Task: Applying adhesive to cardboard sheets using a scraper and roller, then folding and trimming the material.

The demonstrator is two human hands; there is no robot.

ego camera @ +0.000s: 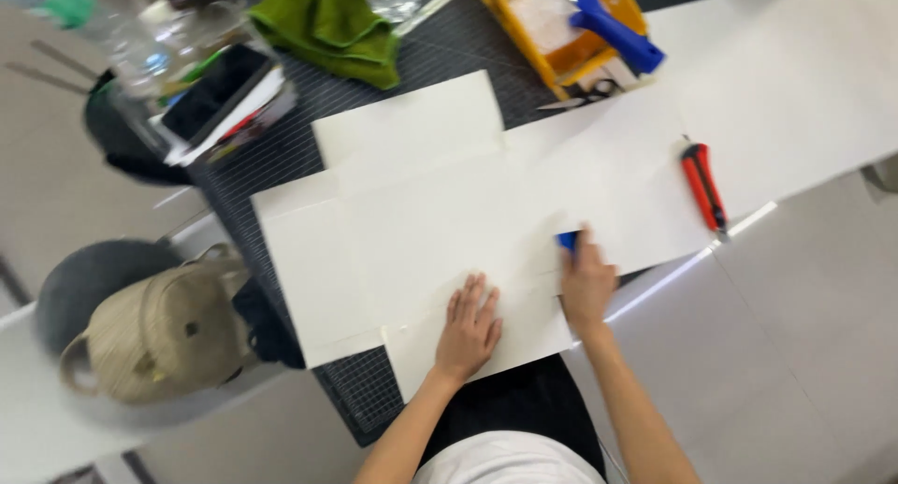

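Observation:
A large white cut-out cardboard sheet (pixel 440 213) lies flat on a dark gridded cutting mat (pixel 365 390). My left hand (pixel 470 323) rests flat on the sheet's near flap, fingers apart. Just to its right, my right hand (pixel 587 283) grips a small blue tool (pixel 567 240) and presses it onto the sheet. A red utility knife (pixel 703 187) lies on the white surface to the right, apart from both hands.
A beige backpack (pixel 159 334) sits on a round grey stool (pixel 89 278) at the left. At the back are a green cloth (pixel 329 26), a stack of papers with a dark phone (pixel 220 96), scissors (pixel 585 93) and a yellow tray (pixel 547 35) holding a blue-handled roller (pixel 617 33).

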